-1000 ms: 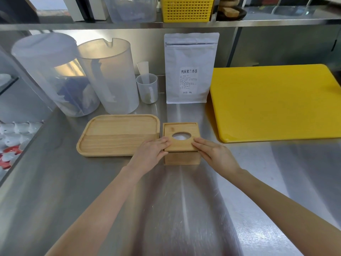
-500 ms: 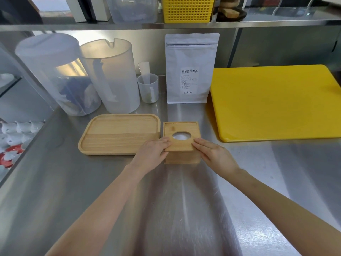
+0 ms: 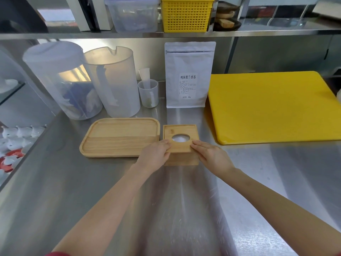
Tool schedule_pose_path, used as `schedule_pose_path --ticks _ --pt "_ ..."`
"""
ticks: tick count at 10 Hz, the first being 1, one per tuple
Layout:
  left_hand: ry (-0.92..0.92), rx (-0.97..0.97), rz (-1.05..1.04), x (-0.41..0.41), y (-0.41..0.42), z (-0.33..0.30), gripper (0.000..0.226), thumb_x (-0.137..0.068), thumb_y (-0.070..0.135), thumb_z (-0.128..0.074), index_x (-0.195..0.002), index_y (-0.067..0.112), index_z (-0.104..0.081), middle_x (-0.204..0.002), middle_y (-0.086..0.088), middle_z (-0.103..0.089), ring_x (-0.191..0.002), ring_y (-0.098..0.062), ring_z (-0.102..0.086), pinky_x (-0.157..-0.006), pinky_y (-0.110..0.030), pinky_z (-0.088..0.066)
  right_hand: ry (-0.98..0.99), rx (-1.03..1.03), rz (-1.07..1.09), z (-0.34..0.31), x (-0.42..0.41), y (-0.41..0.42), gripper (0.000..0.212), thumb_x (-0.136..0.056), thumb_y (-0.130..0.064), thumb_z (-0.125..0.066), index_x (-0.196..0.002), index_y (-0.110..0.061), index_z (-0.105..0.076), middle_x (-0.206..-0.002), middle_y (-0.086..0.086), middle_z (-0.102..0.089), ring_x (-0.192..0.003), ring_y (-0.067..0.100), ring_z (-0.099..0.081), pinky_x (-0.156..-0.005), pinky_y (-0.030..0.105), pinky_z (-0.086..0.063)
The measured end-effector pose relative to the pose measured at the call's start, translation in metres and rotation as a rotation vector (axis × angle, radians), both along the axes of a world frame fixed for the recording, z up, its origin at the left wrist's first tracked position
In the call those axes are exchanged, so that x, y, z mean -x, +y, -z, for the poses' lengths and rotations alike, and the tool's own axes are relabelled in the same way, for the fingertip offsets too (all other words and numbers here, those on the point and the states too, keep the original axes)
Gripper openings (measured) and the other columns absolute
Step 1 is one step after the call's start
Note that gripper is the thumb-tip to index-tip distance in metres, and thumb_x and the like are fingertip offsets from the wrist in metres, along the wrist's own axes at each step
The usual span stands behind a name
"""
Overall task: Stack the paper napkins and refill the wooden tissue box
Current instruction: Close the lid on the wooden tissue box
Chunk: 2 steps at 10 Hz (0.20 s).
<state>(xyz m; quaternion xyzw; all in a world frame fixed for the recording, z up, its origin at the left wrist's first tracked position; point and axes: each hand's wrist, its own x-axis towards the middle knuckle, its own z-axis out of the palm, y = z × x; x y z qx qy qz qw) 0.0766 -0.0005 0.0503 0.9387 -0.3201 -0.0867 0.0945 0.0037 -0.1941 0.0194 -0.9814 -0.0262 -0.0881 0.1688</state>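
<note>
The wooden tissue box (image 3: 181, 158) stands on the steel counter in the middle of the view. Its sliding lid (image 3: 180, 133) has a round hole, and white paper napkins (image 3: 180, 139) show through that hole. My left hand (image 3: 154, 157) grips the lid's near left corner with the fingers on top. My right hand (image 3: 212, 156) presses against the near right corner and side. The lid sits slightly toward me, leaving a thin strip of the box's far rim showing.
A wooden tray (image 3: 120, 137) lies just left of the box. A yellow cutting board (image 3: 273, 108) lies to the right. Behind stand two plastic pitchers (image 3: 112, 82), a small measuring cup (image 3: 148, 95) and a white tea pouch (image 3: 189, 74). A shelf with a yellow basket (image 3: 186, 13) runs overhead.
Both hands stay on the box lid in nearly the same place; the lid has shifted only slightly. The view has drifted a little.
</note>
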Motion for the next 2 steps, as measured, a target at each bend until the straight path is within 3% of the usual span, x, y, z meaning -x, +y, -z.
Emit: schedule_pose_path --ticks 2 --pt "-0.052 -0.188 0.061 -0.001 -0.007 -0.008 0.039 -0.094 0.025 -0.04 -0.128 0.009 -0.051 -0.134 -0.007 -0.055 -0.118 -0.026 -0.055 -0.09 -0.039 -0.047 0.291 -0.003 0.072 -0.034 -0.007 0.011 0.038 -0.096 -0.031 -0.041 -0.132 -0.021 -0.05 -0.143 0.003 -0.048 -0.124 0.025 -0.052 -0.102 0.039 -0.045"
